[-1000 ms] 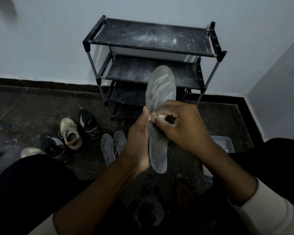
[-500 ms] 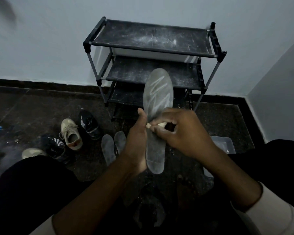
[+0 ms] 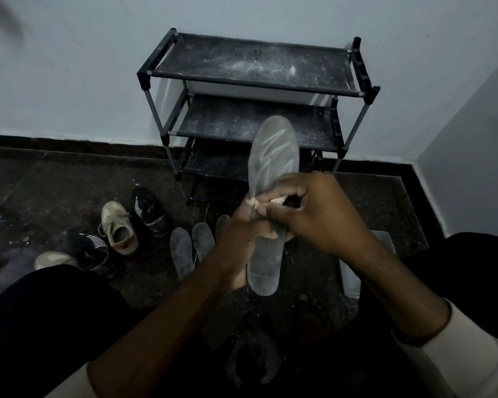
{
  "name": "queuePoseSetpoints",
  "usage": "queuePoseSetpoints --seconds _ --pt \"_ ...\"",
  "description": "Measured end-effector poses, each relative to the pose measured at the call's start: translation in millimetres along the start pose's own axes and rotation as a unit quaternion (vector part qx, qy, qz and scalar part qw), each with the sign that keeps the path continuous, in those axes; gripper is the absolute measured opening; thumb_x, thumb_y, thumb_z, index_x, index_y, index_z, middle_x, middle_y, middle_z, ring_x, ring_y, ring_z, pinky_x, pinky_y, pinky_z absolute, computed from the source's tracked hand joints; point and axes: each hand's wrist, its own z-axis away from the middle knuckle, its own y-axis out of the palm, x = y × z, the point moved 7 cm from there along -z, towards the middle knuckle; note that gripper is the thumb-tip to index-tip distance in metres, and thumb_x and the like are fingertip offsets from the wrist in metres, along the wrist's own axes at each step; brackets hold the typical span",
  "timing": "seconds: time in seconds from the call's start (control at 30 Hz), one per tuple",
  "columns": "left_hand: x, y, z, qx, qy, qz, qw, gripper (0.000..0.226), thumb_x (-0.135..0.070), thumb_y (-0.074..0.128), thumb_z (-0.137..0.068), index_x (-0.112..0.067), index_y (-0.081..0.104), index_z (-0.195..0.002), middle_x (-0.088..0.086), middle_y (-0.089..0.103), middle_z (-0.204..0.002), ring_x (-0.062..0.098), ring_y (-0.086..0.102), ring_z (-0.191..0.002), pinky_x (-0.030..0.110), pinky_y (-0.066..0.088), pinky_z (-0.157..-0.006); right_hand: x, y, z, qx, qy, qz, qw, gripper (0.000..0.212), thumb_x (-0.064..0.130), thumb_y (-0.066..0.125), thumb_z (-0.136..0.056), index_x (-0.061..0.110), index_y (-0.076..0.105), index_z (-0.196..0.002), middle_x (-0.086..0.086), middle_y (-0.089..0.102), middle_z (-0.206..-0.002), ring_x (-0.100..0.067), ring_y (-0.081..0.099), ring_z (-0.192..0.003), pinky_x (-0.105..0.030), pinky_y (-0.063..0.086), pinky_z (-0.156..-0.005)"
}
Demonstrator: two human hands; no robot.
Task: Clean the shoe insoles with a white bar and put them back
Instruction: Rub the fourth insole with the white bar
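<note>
Above dark floor (image 3: pixel 69 191), left grip (image 3: pixel 239 242) clasps insole (image 3: pixel 273 150); right grip (image 3: pixel 314 214) pinches white bar (image 3: pixel 277 200).

This looks like a corner in a home, near where shoes are kept. A black shoe rack (image 3: pixel 253 64) with 3 dusty shelves stands against the pale wall (image 3: pixel 69 81), and sneakers (image 3: pixel 118 228) lie on the dark floor (image 3: pixel 55 191).

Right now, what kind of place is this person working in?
Probably a corner of a home, perhaps near the entrance: a three-shelf shoe rack against the wall, shoes on the dark floor, loose insoles beside them.
</note>
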Motion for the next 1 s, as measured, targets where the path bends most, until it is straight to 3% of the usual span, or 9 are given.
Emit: queuePoseSetpoints --seconds 0.1,0.23,0.4,0.47,0.57,0.7,0.8,0.9,1.0 --pt "0.6 -2.4 1.3 -0.022 0.014 -0.035 0.999 0.054 0.008 0.050 -0.071 0.003 0.054 -0.124 0.012 0.065 -0.098 0.016 0.068 -0.088 0.030 0.056 -0.075 4.6 1.8 0.9 -0.030 -0.023 0.040 0.998 0.013 0.015 0.077 -0.087 0.018 0.081 -0.099 0.010 0.074 -0.090 0.000 0.068 -0.080 -0.018 0.054 -0.071" --pt "2.2 10.2 5.6 0.003 0.017 -0.057 0.998 0.069 0.010 0.046 -0.078 -0.028 0.051 -0.134 0.007 0.070 -0.124 0.019 0.069 -0.105 0.032 0.059 -0.086 5.7 -9.4 -6.4 -0.102 -0.044 0.072 0.991 0.012 0.012 0.073 -0.088 0.011 0.080 -0.098 0.001 0.073 -0.089 -0.008 0.067 -0.080 -0.030 0.055 -0.072" --pt "-3.6 4.5 8.9 -0.037 0.018 -0.112 0.993 0.047 0.025 0.039 -0.091 -0.012 0.059 -0.112 -0.012 0.076 -0.078 0.000 0.073 -0.078 0.017 0.057 -0.068 11.6 6.5 5.7 -0.022 -0.066 0.076 0.995 0.012 0.012 0.071 -0.089 0.017 0.079 -0.097 0.006 0.070 -0.086 -0.006 0.066 -0.077 -0.033 0.054 -0.068" --pt "-3.2 8.9 10.4 -0.036 0.016 -0.110 0.993 0.056 0.024 0.039 -0.092 -0.015 0.053 -0.129 -0.010 0.078 -0.091 0.003 0.073 -0.085 0.020 0.060 -0.073 9.2 -1.5 0.1 -0.054 -0.070 0.061 0.994 0.014 0.011 0.071 -0.089 0.017 0.080 -0.098 0.004 0.071 -0.088 -0.008 0.067 -0.078 -0.034 0.055 -0.069" --pt "-1.1 12.6 8.1 -0.014 0.014 -0.087 0.996 0.071 0.021 0.038 -0.093 -0.027 0.039 -0.145 0.002 0.065 -0.132 0.013 0.070 -0.107 0.027 0.059 -0.080 5.9 -8.5 -6.4 -0.098 -0.065 0.060 0.991 0.012 0.010 0.071 -0.089 0.011 0.080 -0.097 0.000 0.071 -0.086 -0.012 0.067 -0.079 -0.038 0.055 -0.069" --pt "-9.6 1.2 5.7 -0.050 0.036 -0.135 0.989 0.045 0.014 0.047 -0.083 -0.009 0.057 -0.120 -0.001 0.073 -0.095 0.008 0.071 -0.091 0.022 0.058 -0.074 7.8 8.4 6.1 -0.014 -0.057 0.021 0.998 0.014 0.011 0.073 -0.090 0.017 0.080 -0.100 0.008 0.072 -0.088 -0.005 0.067 -0.079 -0.028 0.055 -0.068" --pt "-11.3 4.4 8.0 -0.052 0.028 -0.147 0.987 0.047 0.024 0.040 -0.091 -0.015 0.059 -0.110 -0.010 0.076 -0.079 0.000 0.072 -0.077 0.016 0.056 -0.066 4.6 4.1 3.2 -0.042 -0.054 0.009 0.998 0.013 0.010 0.074 -0.090 0.015 0.080 -0.100 0.010 0.072 -0.088 -0.004 0.068 -0.080 -0.024 0.054 -0.069" --pt "-6.8 12.9 9.1 -0.027 0.026 -0.143 0.989 0.066 0.026 0.034 -0.092 -0.029 0.051 -0.125 -0.012 0.076 -0.097 0.002 0.071 -0.082 0.022 0.057 -0.071 3.6 -3.8 -4.3 -0.107 -0.055 0.042 0.992 0.008 0.011 0.073 -0.089 0.011 0.079 -0.095 0.002 0.071 -0.084 -0.010 0.067 -0.077 -0.034 0.055 -0.068" --pt "-7.3 5.1 5.9 -0.041 0.027 -0.133 0.990 0.056 0.023 0.041 -0.090 -0.013 0.054 -0.130 -0.005 0.074 -0.097 0.007 0.071 -0.087 0.021 0.057 -0.072 3.4 -1.2 1.5 -0.096 -0.041 0.024 0.994 0.008 0.011 0.073 -0.090 0.013 0.080 -0.095 0.003 0.071 -0.082 -0.008 0.067 -0.077 -0.033 0.055 -0.068"
